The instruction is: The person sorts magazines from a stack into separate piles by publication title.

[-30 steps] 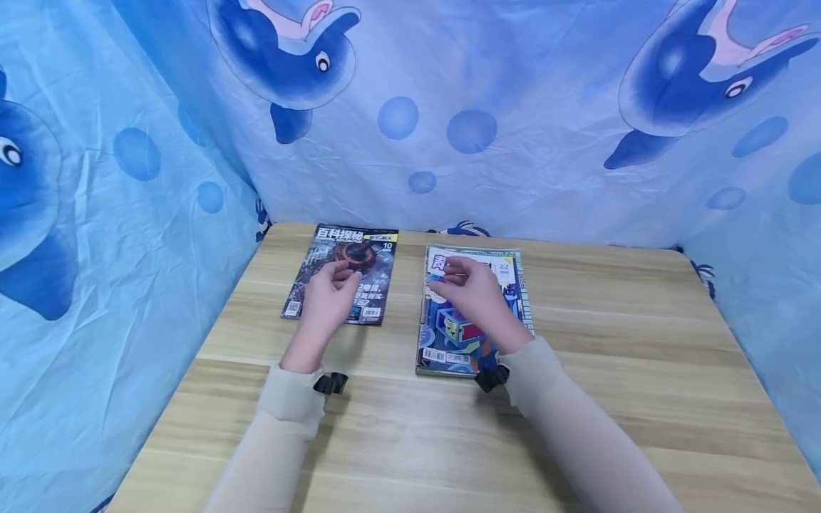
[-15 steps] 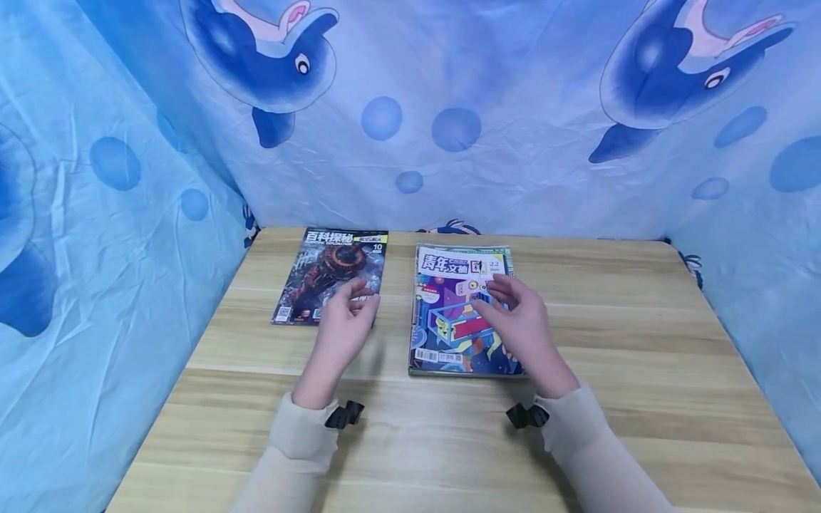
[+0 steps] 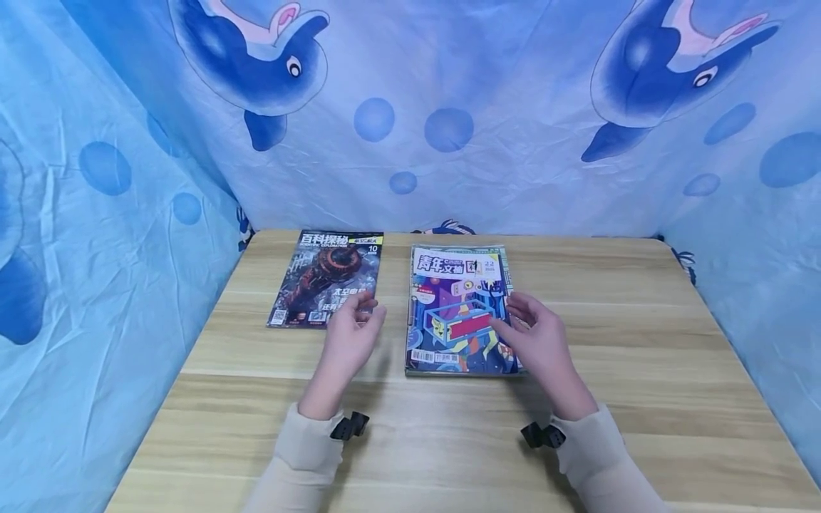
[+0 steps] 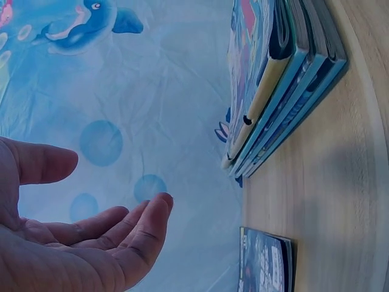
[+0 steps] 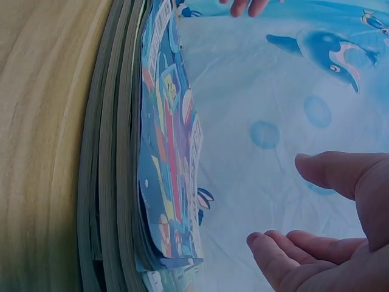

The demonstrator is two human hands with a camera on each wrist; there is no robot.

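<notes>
A stack of several magazines [image 3: 458,320] lies at the middle of the table, a purple and blue cover on top. In both wrist views its layered edges show. To its left lies a dark magazine [image 3: 321,274] with a red and black machine on its cover. My left hand [image 3: 353,335] hovers over that magazine's lower right corner, fingers loosely bent and holding nothing. At the stack's right edge my right hand [image 3: 539,338] stays in the air, thumb apart from the fingers. In the right wrist view, the right hand [image 5: 322,231] shows a bare gap between thumb and fingers.
The wooden table [image 3: 641,342] ends at the back against a blue cloth [image 3: 526,185] printed with dolphins. More of this cloth hangs along the left and right sides. A black device [image 3: 349,426] sits at the left cuff, and a similar device [image 3: 543,434] at the right.
Both hands have drawn back toward the near side. The right hand has moved right, off the stack's upper cover. The view has shifted slightly; the magazines lie as before.
</notes>
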